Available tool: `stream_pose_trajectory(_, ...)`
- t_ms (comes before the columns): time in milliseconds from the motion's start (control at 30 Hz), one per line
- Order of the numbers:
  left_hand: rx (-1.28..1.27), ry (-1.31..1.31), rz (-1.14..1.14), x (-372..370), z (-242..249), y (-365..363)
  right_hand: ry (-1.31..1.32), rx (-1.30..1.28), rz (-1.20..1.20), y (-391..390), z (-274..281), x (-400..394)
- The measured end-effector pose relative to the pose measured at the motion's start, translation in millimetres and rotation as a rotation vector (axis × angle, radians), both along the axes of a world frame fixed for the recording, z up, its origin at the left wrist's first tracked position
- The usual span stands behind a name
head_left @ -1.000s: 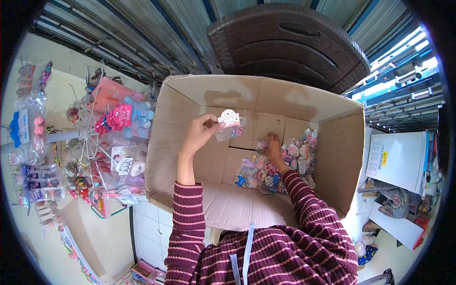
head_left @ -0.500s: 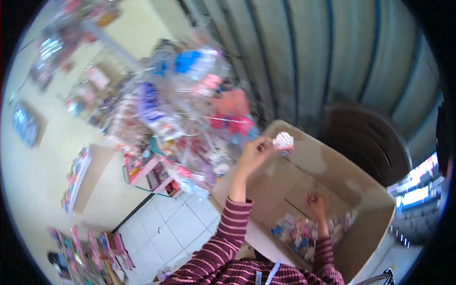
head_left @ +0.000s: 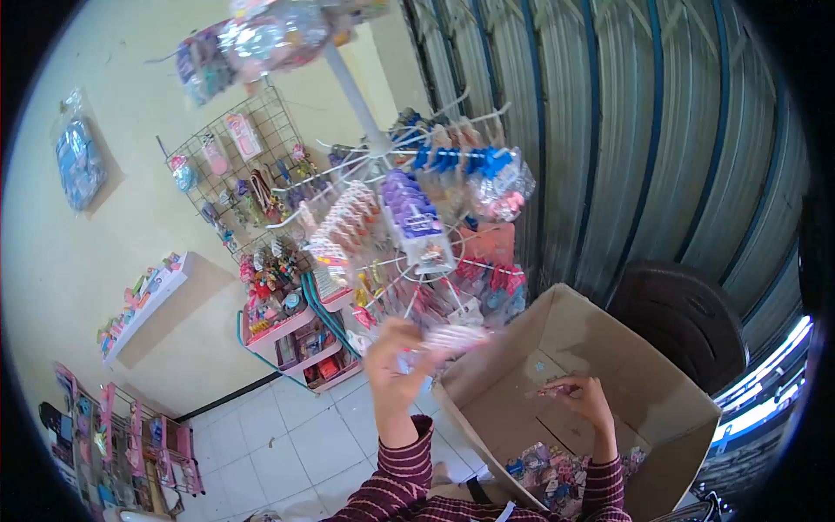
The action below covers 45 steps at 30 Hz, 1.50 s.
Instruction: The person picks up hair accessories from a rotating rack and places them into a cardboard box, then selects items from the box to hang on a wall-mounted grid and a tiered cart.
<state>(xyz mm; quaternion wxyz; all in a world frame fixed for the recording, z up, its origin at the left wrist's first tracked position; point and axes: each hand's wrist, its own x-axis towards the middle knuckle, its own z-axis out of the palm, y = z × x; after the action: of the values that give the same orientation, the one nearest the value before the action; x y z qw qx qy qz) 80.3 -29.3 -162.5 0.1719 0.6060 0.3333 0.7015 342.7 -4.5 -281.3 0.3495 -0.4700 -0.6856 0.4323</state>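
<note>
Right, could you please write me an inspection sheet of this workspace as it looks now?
Surface: white tiled floor; cardboard box standing open.
Job's things: pile of small packets in the near part of the box.
Clutter: one small pale piece in the box, apart from the pile.
Hands: left hand holds a pink-and-white item, blurred; right hand pinches a small item over the box.
Cables: nothing seen.
Surroundings: display rack hung with packets, ribbed metal shutter, dark brown panel beside the box.
</note>
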Motion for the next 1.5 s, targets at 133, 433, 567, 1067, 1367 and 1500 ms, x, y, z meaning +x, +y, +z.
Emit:
stream_pose_trajectory(133,-0.036,0.018,0.009,4,9,-4,-0.244,0.263,-0.099,-4,21,-8)
stream_pose_trajectory(433,0.245,0.341,-0.05,-5,72,59,-0.127,0.329,0.008,-6,32,-35)
stream_pose_trajectory(567,0.237,0.243,-0.03,-19,67,64,-0.138,0.282,0.086,-8,27,-36)
stream_pose_trajectory(1067,0.19,-0.277,0.384,-128,33,41,-0.076,0.364,0.238,-6,56,-49)
stream_pose_trajectory(1367,0.045,-0.124,0.015,-92,54,44,-0.056,0.358,0.292,-2,54,-71)
stream_pose_trajectory(1500,0.117,-0.338,-0.109,-113,49,53,-0.048,0.365,0.327,-5,56,-70)
